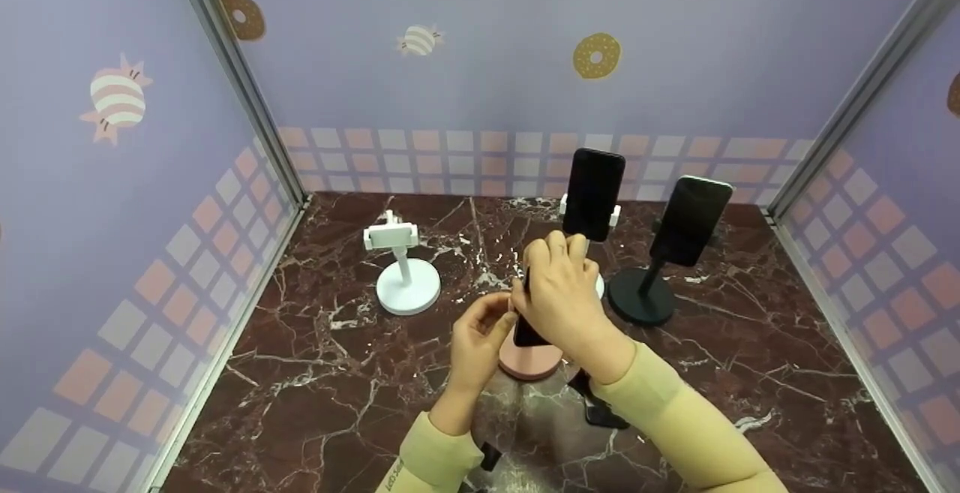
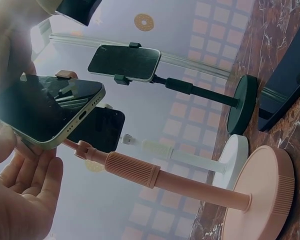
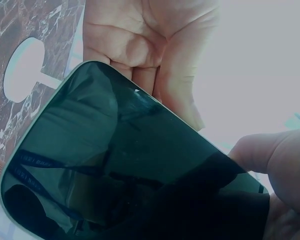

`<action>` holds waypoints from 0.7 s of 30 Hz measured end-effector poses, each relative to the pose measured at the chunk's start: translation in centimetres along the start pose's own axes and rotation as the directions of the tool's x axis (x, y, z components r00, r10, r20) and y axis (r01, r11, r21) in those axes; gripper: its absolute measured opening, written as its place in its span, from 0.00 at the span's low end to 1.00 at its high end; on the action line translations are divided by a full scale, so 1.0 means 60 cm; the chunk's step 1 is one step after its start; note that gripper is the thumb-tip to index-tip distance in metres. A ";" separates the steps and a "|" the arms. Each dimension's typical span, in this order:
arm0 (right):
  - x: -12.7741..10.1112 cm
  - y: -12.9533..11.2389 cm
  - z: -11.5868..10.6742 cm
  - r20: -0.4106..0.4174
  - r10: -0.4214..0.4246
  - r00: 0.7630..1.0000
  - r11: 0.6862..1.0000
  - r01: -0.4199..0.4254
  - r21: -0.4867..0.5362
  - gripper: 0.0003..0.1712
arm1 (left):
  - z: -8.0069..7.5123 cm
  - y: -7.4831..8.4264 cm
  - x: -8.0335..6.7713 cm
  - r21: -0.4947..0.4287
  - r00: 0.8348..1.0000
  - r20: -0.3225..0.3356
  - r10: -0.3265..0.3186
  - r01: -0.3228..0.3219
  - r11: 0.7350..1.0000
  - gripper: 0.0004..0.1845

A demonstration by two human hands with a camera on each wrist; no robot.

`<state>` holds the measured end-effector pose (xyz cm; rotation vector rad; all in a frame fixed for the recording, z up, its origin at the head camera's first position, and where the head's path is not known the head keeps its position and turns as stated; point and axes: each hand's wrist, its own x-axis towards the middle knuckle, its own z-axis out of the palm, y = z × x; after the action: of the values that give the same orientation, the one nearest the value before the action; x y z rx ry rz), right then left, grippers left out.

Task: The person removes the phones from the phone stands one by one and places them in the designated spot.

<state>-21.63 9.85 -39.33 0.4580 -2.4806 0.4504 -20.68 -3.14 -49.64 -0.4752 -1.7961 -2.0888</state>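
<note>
Three lavender walls box this setup in. Left wall has candy prints and pink-and-white tiles; the table is dark reddish marble-look stuff with pale veins, spreading from lower left. An empty white stand sits left of centre, the doughnut-print back wall behind it. Lower middle, the left hand curls its grip at the dark phone's edge; can't tell if it pinches phone or clamp. That phone's above the pink stand's base, with the right hand's grip round it. Further right: loaded black stand, then the tiled right wall.
</note>
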 end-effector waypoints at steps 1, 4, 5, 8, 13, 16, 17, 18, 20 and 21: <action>0.000 0.000 0.000 -0.002 -0.002 1.000 1.000 0.002 0.005 0.19 | 0.000 0.000 0.000 -0.001 1.000 0.001 -0.002 0.002 1.000 0.13; 0.000 0.001 -0.001 -0.004 -0.009 1.000 1.000 0.009 0.015 0.19 | 0.000 -0.001 0.001 -0.003 1.000 -0.001 -0.006 0.006 1.000 0.12; 0.000 0.002 -0.001 -0.002 -0.011 1.000 1.000 0.011 0.018 0.19 | 0.000 -0.001 0.001 -0.004 1.000 -0.002 -0.007 0.007 1.000 0.12; 0.000 0.002 -0.003 0.000 -0.017 1.000 1.000 0.017 0.022 0.19 | 0.000 -0.002 0.001 -0.006 1.000 -0.002 -0.007 0.007 1.000 0.12; 0.000 0.004 -0.005 0.007 -0.023 1.000 0.999 0.023 0.031 0.19 | -0.001 -0.003 0.002 -0.010 1.000 0.003 0.000 0.001 1.000 0.12; 0.000 0.004 -0.006 0.014 -0.023 1.000 0.999 0.022 0.033 0.18 | -0.001 -0.002 0.002 -0.016 1.000 0.005 -0.004 0.004 1.000 0.12; 0.000 0.004 -0.006 0.016 -0.022 1.000 0.999 0.022 0.034 0.18 | -0.002 -0.002 0.002 -0.017 1.000 0.005 -0.005 0.005 1.000 0.12; -0.001 0.004 -0.006 0.018 -0.021 1.000 0.999 0.020 0.035 0.18 | -0.002 -0.001 0.002 -0.020 1.000 0.005 -0.009 0.009 1.000 0.13; 0.000 0.004 -0.007 0.022 -0.020 1.000 0.999 0.019 0.039 0.18 | -0.002 -0.001 0.002 -0.021 1.000 0.004 -0.011 0.011 1.000 0.13; 0.000 0.004 -0.007 0.024 -0.021 0.999 0.999 0.020 0.042 0.18 | -0.002 -0.001 0.001 -0.020 1.000 0.004 -0.012 0.012 1.000 0.13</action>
<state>-21.51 10.25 -39.07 0.5079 -2.4919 0.4925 -20.79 -3.23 -49.67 -0.4750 -1.7854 -2.1177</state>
